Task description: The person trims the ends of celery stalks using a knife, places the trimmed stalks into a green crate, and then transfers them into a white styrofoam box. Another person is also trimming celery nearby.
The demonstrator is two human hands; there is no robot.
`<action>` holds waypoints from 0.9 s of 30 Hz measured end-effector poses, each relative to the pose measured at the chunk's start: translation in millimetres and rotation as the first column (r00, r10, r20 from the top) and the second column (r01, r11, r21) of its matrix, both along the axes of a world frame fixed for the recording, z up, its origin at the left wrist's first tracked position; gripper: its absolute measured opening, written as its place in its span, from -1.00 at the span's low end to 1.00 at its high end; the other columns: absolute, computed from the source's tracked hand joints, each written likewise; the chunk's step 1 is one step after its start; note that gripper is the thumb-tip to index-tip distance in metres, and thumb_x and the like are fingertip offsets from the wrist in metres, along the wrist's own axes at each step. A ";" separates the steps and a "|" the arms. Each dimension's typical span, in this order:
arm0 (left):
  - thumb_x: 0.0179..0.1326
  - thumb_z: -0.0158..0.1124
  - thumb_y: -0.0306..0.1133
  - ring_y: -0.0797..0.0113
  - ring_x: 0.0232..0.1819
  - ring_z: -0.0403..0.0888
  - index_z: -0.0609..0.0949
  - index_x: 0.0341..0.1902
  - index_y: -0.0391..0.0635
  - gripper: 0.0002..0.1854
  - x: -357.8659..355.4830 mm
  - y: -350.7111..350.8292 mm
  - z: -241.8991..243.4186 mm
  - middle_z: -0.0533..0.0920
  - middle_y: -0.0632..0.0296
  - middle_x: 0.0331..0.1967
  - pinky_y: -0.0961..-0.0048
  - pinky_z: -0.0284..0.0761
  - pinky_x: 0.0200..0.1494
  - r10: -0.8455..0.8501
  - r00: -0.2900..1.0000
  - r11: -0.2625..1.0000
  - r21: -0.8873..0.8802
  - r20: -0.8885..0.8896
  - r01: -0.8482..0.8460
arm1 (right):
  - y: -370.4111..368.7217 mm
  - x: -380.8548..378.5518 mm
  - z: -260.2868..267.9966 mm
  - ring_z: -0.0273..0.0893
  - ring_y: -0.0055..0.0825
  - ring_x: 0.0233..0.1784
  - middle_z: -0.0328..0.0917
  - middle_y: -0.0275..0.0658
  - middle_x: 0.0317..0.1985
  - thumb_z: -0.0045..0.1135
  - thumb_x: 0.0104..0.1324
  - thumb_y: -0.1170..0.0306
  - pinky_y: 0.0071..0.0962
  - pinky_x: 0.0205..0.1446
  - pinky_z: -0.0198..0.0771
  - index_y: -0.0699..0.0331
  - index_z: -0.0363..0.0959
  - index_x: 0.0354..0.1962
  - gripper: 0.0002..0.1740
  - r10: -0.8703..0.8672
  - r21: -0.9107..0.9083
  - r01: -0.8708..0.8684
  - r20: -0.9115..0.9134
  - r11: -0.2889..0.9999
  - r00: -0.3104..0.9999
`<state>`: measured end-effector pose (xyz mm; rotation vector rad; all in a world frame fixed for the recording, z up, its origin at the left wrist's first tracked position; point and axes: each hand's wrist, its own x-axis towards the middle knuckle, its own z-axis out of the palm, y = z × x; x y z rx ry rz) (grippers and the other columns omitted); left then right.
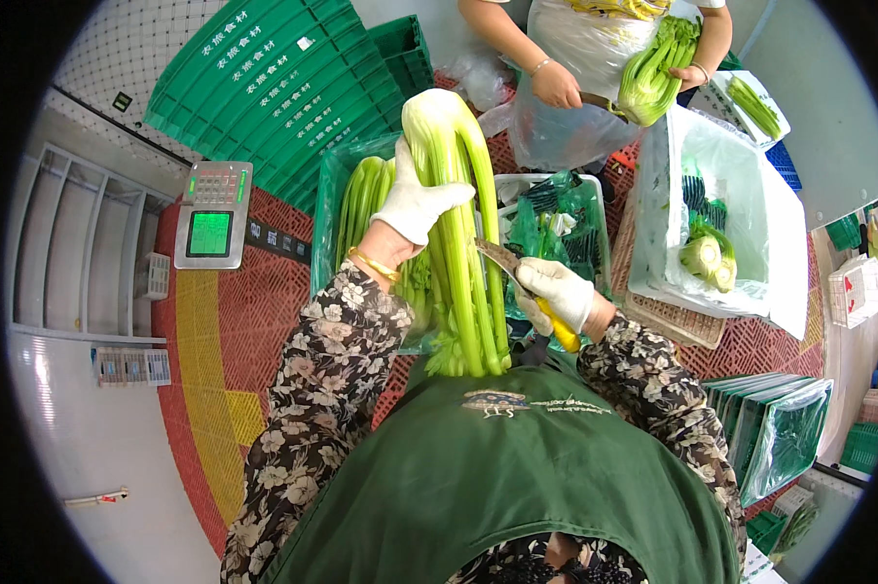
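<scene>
My gloved left hand [421, 201] grips a celery bunch [450, 157] around its stalks, below the pale root end, which points away from me. Its leafy end hangs down against my green apron [497, 467]. In my gloved right hand [556, 292] is a curved knife [499, 255] with a yellow handle; the blade lies close to the outer stalks on the right, and I cannot tell whether it touches them. More celery [362, 201] fills a green crate [324, 219] under my left arm.
A bin with green netting scraps [556, 233] stands right of the crate. A co-worker's hand [556, 84] holds a knife at another celery bunch [658, 73]. A foam box [647, 233] holds celery at right. A scale display [213, 219] and stacked green crates [278, 80] are left.
</scene>
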<state>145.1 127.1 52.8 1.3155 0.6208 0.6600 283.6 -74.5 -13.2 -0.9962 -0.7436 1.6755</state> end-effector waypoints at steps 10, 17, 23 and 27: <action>-0.12 0.42 -0.66 0.23 -0.03 0.57 0.14 0.33 -0.01 -0.07 -6.0 2.6 -0.6 0.49 0.15 -0.03 0.29 0.60 -0.04 0.068 0.997 0.998 -0.002 -0.028 -0.068 | 1.8 -19.4 12.1 0.28 -0.60 -0.72 0.38 -0.32 -0.59 0.03 0.43 0.18 -0.60 -0.64 0.27 0.24 0.28 -0.30 -0.71 -0.394 0.080 0.403 -0.108 0.912 0.913; -0.12 0.42 -0.65 0.24 -0.03 0.57 0.13 0.35 -0.05 -0.06 -8.3 5.8 2.7 0.49 0.15 -0.01 0.28 0.60 -0.02 0.047 0.997 0.997 0.057 -0.058 -0.044 | 54.1 -34.8 25.0 0.44 -0.64 -0.52 0.51 -0.32 -0.34 0.38 0.10 0.42 -0.61 -0.43 0.39 0.31 0.39 -0.08 -0.55 -0.788 0.714 0.333 0.559 0.616 0.258; -0.11 0.43 -0.63 0.23 -0.01 0.57 0.17 0.34 -0.10 -0.10 -14.1 8.2 -3.1 0.50 0.14 0.02 0.28 0.60 -0.02 0.035 0.993 0.998 -0.060 0.112 -0.028 | 46.3 -7.3 17.7 0.45 -0.61 -0.57 0.50 -0.33 -0.47 0.38 0.10 0.34 -0.56 -0.50 0.39 0.34 0.40 -0.28 -0.64 -0.567 0.208 0.528 0.254 0.823 0.784; -0.09 0.42 -0.58 0.22 -0.06 0.60 0.25 0.30 -0.10 -0.18 -20.2 13.6 -5.2 0.54 0.15 -0.04 0.28 0.61 -0.03 0.030 0.993 0.988 -0.156 0.111 -0.012 | 21.9 52.0 17.2 0.37 -0.65 -0.61 0.49 -0.34 -0.48 0.38 0.13 0.36 -0.57 -0.57 0.32 0.31 0.40 -0.23 -0.65 -0.482 0.130 0.540 0.651 0.832 0.586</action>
